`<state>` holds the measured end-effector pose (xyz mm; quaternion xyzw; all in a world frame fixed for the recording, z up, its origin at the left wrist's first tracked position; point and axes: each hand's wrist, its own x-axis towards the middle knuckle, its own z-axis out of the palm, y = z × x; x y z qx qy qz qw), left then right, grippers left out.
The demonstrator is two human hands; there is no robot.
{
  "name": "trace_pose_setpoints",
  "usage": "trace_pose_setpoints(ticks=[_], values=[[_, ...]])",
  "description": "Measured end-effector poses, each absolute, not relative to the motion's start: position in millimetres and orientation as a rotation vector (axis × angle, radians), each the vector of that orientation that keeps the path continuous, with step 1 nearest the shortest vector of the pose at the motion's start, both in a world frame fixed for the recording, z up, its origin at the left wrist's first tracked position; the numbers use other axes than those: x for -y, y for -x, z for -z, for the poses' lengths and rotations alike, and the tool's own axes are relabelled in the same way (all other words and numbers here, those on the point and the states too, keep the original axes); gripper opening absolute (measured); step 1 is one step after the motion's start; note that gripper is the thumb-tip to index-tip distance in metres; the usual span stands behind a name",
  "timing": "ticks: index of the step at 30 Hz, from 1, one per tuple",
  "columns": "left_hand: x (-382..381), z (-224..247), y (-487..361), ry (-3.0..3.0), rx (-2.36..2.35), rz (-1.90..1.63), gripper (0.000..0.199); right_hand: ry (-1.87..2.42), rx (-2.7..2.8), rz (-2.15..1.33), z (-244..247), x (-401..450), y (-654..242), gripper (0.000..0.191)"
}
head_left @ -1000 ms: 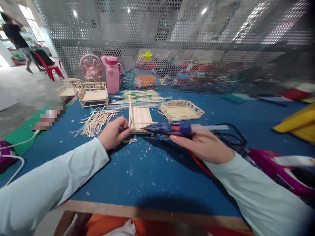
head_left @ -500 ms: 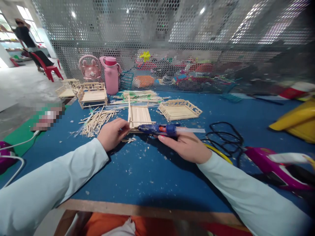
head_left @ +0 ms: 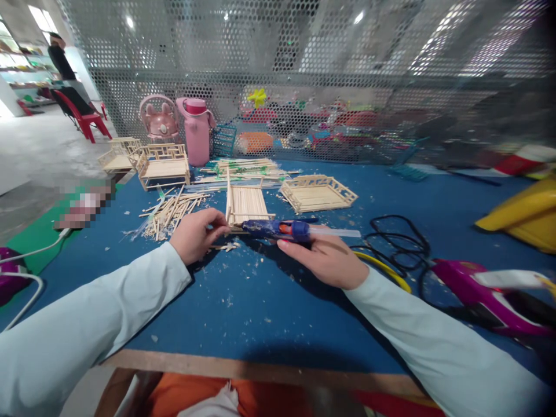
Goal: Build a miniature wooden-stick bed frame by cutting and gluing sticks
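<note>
My right hand (head_left: 332,258) is wrapped round a blue hot glue gun (head_left: 295,230), with a translucent glue stick (head_left: 339,231) out of its back end. The gun's nozzle points left, at the near left corner of a miniature stick bench (head_left: 247,202). This bench has a slatted floor and upright posts. At that same corner, the thumb and fingers of my left hand (head_left: 195,234) are closed in a pinch. The gun's front end hides part of the bench's near edge. Whether a separate small stick is in the pinch cannot be made out.
Loose sticks (head_left: 174,211) lie left of the bench, more sticks (head_left: 247,169) behind it. A stick frame (head_left: 319,194) and other stick benches (head_left: 163,168) stand around. A pink bottle (head_left: 197,133) is at the back. Black cable (head_left: 397,240) and a purple-and-white tool (head_left: 486,289) lie right.
My hands and the glue gun have shifted very slightly left, the nozzle staying at the bench's near left corner. In the background, a person has moved a little to the right.
</note>
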<state>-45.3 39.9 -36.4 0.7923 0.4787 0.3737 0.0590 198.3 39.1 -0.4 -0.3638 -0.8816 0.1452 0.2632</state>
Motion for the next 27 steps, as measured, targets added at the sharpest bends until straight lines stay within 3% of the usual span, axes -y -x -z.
trace_pose_setpoints(ticks=[27], values=[[-22, 21, 50, -2.363, -1.538, -1.059, 0.018, 0.976, 2.431, -0.43, -3, -40, -207, 0.03]])
